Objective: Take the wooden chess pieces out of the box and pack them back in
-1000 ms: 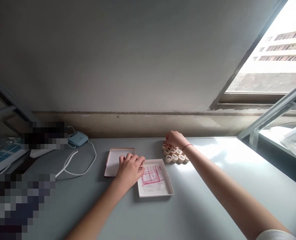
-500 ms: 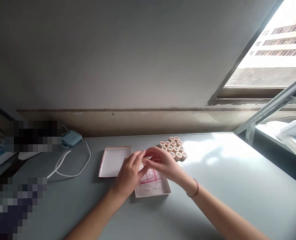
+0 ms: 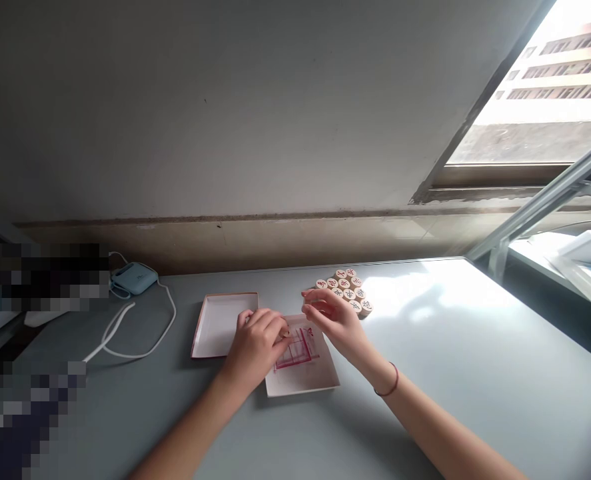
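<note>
My left hand (image 3: 258, 341) is over the left part of a shallow white box (image 3: 302, 384), fingers closed around a small wooden Chinese chess piece (image 3: 286, 331) that shows only in part. In the box lies a sheet with pink-red grid lines (image 3: 295, 353). My right hand (image 3: 332, 312) hovers above the box's far right corner, thumb and fingers apart, nothing visible between them. Just beyond it, round Chinese chess pieces (image 3: 349, 293) with red and black characters stand packed together, partly hidden by that hand.
A second shallow tray-like box part (image 3: 222, 325) lies open on the left. Farther left are a light blue device (image 3: 135, 277) and a white cable (image 3: 174, 313). A wall (image 3: 215, 133) backs the grey table (image 3: 425, 373); a metal frame (image 3: 540, 200) rises at right.
My hands have moved apart. The left has come down and left with the chess piece; the right has drawn back to the right. The view has shifted slightly.
</note>
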The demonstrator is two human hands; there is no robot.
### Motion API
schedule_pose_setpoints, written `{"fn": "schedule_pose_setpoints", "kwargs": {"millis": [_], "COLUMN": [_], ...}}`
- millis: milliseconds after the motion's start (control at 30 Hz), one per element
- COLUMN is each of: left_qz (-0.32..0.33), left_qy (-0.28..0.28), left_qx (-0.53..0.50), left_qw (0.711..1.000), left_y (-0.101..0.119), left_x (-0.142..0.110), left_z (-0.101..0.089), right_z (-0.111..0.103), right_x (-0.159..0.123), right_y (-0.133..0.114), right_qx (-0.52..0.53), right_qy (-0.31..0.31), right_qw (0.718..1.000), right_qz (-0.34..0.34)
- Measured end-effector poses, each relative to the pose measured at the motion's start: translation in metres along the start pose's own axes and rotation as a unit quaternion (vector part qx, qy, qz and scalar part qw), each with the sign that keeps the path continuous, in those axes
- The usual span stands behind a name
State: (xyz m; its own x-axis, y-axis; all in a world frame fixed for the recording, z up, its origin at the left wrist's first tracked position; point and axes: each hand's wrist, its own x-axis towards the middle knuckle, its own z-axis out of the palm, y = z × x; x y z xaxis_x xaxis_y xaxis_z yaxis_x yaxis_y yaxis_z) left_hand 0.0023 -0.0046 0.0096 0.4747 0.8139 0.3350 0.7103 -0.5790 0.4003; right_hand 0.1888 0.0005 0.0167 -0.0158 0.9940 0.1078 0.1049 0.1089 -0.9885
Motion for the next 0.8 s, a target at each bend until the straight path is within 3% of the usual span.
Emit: {"fn": "schedule_pose_setpoints", "kwargs": {"millis": [167, 300, 467, 600, 800], "left_qz": [0.015, -0.015, -0.06, -0.089, -0.084], "left_qy": [-0.021, -0.012, -0.07, -0.111, -0.087], "left_qx": [0.091, 0.139, 0.113, 0.099, 0.097], "left_qw": [0.996, 0.99, 0.989, 0.985, 0.988], "left_y": [0.003, 0.0, -0.007, -0.009, -0.011], "left_x": [0.003, 0.002, -0.003, -0.005, -0.004], "left_z": [0.002, 0.001, -0.007, -0.013, -0.01], "right_z": [-0.001, 0.0, 0.007, 0.013, 0.013], "right_x": [0.0, -0.003, -0.011, -0.013, -0.01], "right_y": [0.003, 0.008, 0.012, 0.015, 0.018], "right_qx": [-0.053, -0.144, -0.298, -0.357, -0.458], "right_qy": [0.0, -0.042, -0.076, -0.118, -0.128], "right_qw": [0.997, 0.98, 0.929, 0.887, 0.83], "right_qz": [-0.056, -0.128, -0.206, -0.267, -0.291]}}
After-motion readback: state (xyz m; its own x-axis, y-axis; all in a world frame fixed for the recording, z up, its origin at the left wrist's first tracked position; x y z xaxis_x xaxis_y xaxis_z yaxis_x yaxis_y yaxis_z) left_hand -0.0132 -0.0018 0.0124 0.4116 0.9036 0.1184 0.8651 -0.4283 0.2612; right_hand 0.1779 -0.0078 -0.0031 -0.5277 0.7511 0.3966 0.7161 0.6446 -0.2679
